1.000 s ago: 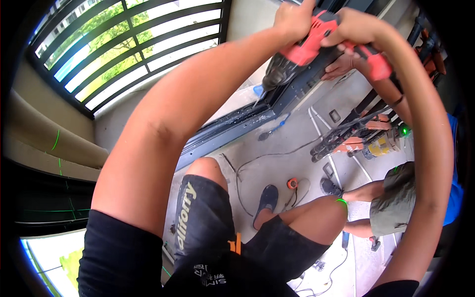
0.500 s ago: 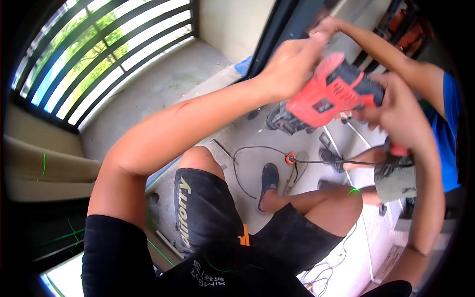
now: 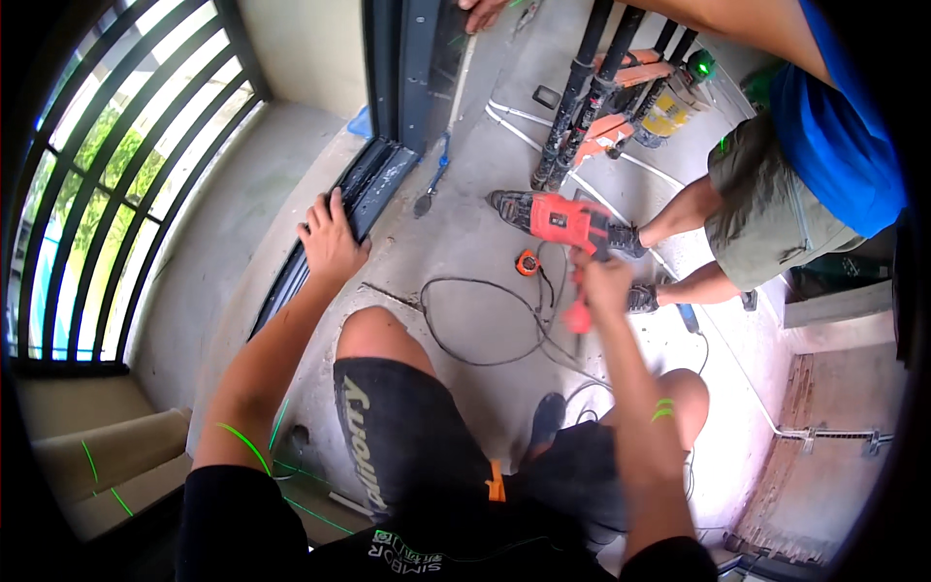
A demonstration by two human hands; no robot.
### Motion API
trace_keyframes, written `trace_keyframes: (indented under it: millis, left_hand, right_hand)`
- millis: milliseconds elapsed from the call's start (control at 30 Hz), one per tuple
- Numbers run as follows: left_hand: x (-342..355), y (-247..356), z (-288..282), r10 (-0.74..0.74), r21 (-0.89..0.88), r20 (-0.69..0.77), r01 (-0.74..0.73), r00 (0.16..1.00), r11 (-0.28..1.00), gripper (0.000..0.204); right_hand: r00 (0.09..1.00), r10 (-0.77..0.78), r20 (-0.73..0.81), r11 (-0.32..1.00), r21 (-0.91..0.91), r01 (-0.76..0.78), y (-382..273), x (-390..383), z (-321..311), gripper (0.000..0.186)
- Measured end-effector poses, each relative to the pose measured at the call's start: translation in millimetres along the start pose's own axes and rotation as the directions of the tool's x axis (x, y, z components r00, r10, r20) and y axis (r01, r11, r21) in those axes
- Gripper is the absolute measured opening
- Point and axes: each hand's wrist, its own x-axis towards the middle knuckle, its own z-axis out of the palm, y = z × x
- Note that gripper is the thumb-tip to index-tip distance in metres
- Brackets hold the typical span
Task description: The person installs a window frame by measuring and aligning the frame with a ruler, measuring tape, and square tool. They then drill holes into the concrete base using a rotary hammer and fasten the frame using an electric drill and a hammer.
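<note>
My right hand, closed on the rear handle, holds a red and black rotary hammer drill low over the floor. The drill's dark nose points left, and its body is slightly blurred. My left hand rests with spread fingers on the dark metal frame track along the floor. Beyond the track's far end stands the upright dark frame post. A co-worker's hand is beside that post at the top.
A co-worker in a blue shirt stands at right. Black poles with orange parts stand near a green laser light. An orange tape measure and a looped black cord lie on the floor. Window bars are at left.
My left hand has left the raised drill and moved down-left onto the frame track. My right hand has lowered the drill toward the floor, turning its nose left.
</note>
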Motion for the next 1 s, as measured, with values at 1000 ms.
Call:
trace_keyframes:
  millis: [1000]
  left_hand:
    - [28,-39,71,0.093,0.458,0.029,-0.096,0.995,0.884,0.103]
  right_hand:
    - [0.746,0.32,-0.584,0.762,-0.31,-0.569,383,54,-387,0.028]
